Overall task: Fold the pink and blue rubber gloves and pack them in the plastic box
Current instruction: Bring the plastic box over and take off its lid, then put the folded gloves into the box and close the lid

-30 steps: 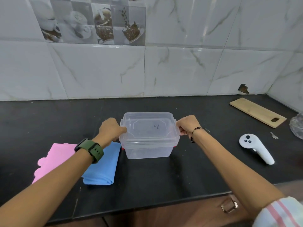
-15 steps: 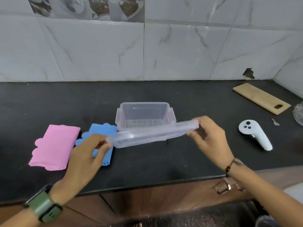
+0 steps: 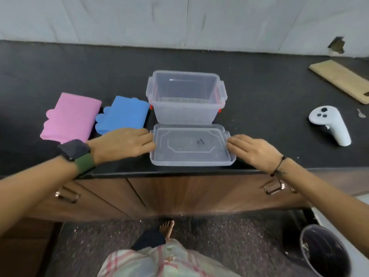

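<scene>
The clear plastic box [image 3: 185, 114] stands open on the black counter, and I see nothing inside it. Its clear lid [image 3: 189, 144] lies flat on the counter just in front of the box, near the front edge. My left hand [image 3: 121, 143] holds the lid's left end and my right hand [image 3: 253, 149] holds its right end, fingertips on the rim. Folded blue gloves [image 3: 124, 115] lie right beside the box on its left, with folded pink gloves [image 3: 71, 118] further left.
A white handheld controller [image 3: 329, 124] lies to the right of the box, a small key [image 3: 361, 116] beyond it, and a wooden cutting board [image 3: 341, 78] at the back right. The counter's front edge [image 3: 179, 170] runs just below the lid. A bucket [image 3: 325, 252] stands on the floor at right.
Both hands took the lid off the box, carried it toward me and laid it flat on the counter in front of the box. The camera tilted down.
</scene>
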